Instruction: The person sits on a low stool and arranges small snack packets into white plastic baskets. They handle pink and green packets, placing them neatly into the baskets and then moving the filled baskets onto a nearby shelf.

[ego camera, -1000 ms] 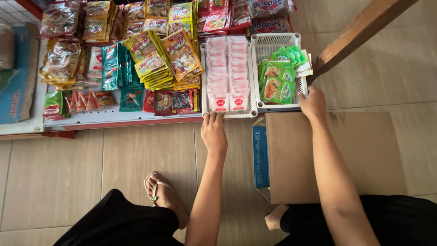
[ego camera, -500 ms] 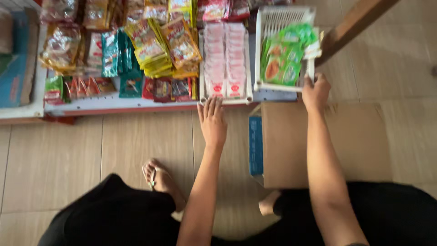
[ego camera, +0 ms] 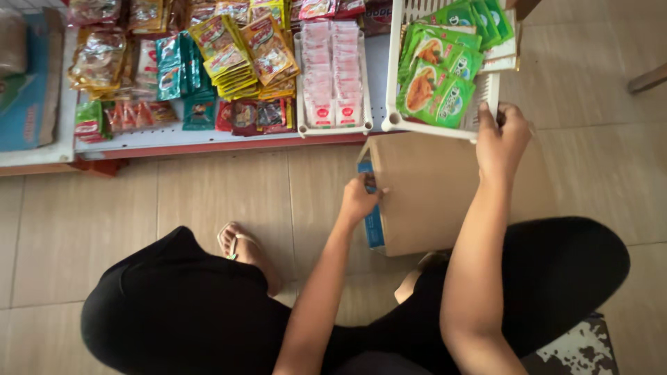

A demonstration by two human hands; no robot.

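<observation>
The person's right hand (ego camera: pixel 501 137) grips the near right corner of a white slatted plastic basket (ego camera: pixel 422 128), fingers curled shut over its rim. The basket holds green sachet packets (ego camera: pixel 434 90) and overhangs the shelf edge; its long axis runs away from the person. Directly below it sits a brown cardboard box (ego camera: pixel 434 191) on the tiled floor. The left hand (ego camera: pixel 359 198) pinches the box's blue left edge, fingers narrowly closed on it, lower and nearer the body.

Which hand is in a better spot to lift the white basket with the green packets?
Probably the right hand: it already grips the near corner of the white basket. The left hand is lower, on the cardboard box edge.
</observation>
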